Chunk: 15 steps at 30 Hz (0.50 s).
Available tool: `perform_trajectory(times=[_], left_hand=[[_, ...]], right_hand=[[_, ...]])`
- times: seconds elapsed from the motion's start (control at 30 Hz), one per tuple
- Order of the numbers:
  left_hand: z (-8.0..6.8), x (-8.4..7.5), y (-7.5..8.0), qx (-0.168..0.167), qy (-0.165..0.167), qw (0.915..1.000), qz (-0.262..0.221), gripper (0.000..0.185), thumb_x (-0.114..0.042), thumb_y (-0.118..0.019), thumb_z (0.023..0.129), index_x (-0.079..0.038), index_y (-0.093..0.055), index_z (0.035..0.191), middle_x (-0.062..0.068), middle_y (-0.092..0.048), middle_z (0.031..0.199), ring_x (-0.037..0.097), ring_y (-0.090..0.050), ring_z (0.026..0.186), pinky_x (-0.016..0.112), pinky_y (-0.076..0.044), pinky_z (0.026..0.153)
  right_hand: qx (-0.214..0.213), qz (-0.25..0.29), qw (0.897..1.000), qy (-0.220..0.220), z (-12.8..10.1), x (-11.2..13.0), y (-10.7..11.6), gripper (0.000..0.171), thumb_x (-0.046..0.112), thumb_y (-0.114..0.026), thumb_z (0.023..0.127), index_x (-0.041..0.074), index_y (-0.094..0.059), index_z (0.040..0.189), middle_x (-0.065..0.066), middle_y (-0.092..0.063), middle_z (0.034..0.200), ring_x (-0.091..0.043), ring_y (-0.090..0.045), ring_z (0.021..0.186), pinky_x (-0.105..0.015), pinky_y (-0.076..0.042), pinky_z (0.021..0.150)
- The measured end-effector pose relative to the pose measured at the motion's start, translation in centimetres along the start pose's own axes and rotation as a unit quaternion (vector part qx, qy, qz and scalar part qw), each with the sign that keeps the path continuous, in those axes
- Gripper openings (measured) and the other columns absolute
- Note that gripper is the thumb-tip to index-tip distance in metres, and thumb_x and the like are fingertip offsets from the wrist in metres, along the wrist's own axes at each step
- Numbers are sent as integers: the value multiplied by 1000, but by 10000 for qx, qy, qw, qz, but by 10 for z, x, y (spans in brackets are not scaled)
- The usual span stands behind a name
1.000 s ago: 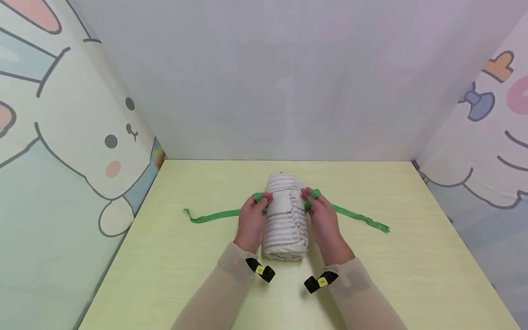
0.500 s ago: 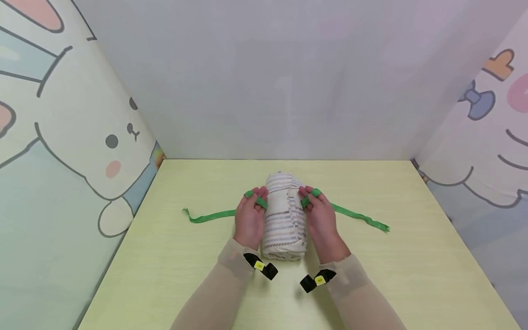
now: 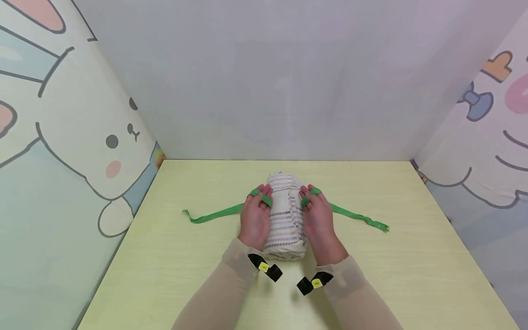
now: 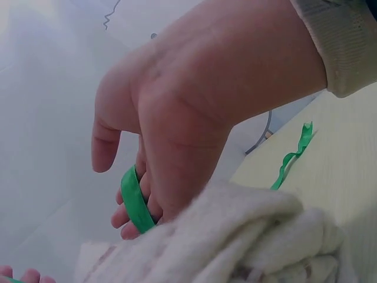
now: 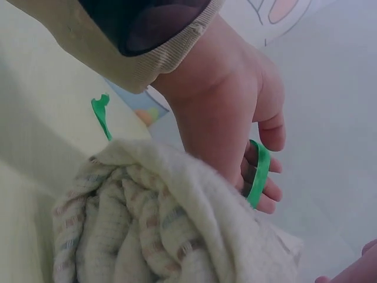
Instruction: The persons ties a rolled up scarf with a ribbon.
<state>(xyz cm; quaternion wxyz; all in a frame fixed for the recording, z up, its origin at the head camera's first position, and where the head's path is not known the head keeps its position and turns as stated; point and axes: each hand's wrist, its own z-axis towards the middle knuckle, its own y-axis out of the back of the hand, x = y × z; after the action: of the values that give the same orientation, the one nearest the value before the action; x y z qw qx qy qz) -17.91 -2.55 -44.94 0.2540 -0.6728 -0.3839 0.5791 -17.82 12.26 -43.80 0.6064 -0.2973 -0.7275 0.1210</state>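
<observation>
A rolled towel [image 3: 282, 220], white with grey-brown patterned stripes, lies lengthwise on the table between the two hands. A green ribbon runs out on both sides, its left end [image 3: 212, 215] and right end [image 3: 360, 219] resting on the tabletop. My left hand [image 3: 255, 220] lies along the towel's left side, palm turned up, fingers extended. Ribbon [image 4: 136, 200] crosses those fingers, and the thumb stands apart from it. On the other side, my right hand [image 3: 319, 220] mirrors this, with ribbon [image 5: 259, 174] across its extended fingers. The ribbon beneath the towel is hidden.
The pale yellow-green table [image 3: 412, 275] meets a plain light back wall [image 3: 288, 91]. Side walls with cartoon animal prints, such as a rabbit [image 3: 82, 119], stand at the left and right. Black wrist cameras [image 3: 274, 272] sit on both cuffs.
Both hands have turned palm up and their fingers have straightened from a pinching pose near the towel. The ribbon now shows across the fingers. Towel and ribbon ends lie nearly where they were.
</observation>
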Motion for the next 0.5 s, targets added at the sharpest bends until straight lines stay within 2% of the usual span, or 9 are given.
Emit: perform_trajectory(times=[0.2, 0.37, 0.5], left_hand=[[-1, 2, -1, 200, -43, 9998, 60, 42, 1, -37, 107, 6, -36, 148, 23, -41, 152, 32, -42, 143, 38, -34, 118], [-2, 3, -2, 376, -70, 9991, 175, 46, 3, -36, 105, 7, -33, 151, 25, -34, 157, 31, -39, 144, 38, -32, 119], [-4, 3, -4, 562, -60, 9963, 645, 49, 2, -38, 106, 6, -31, 154, 23, -31, 160, 28, -34, 148, 38, -26, 121]], right_hand=[[163, 134, 9998, -9, -5, 1, -4, 47, 4, -37, 108, -2, -32, 155, -23, -38, 157, -31, -39, 146, -35, -30, 119], [236, -7, 9997, -8, -11, 2, -8, 58, -3, -38, 101, -1, -26, 158, -19, -30, 161, -27, -32, 149, -36, -23, 121], [299, -114, 9995, 20, -15, 3, -11, 63, -1, -38, 100, 1, -22, 161, -17, -27, 164, -25, -30, 150, -37, -19, 123]])
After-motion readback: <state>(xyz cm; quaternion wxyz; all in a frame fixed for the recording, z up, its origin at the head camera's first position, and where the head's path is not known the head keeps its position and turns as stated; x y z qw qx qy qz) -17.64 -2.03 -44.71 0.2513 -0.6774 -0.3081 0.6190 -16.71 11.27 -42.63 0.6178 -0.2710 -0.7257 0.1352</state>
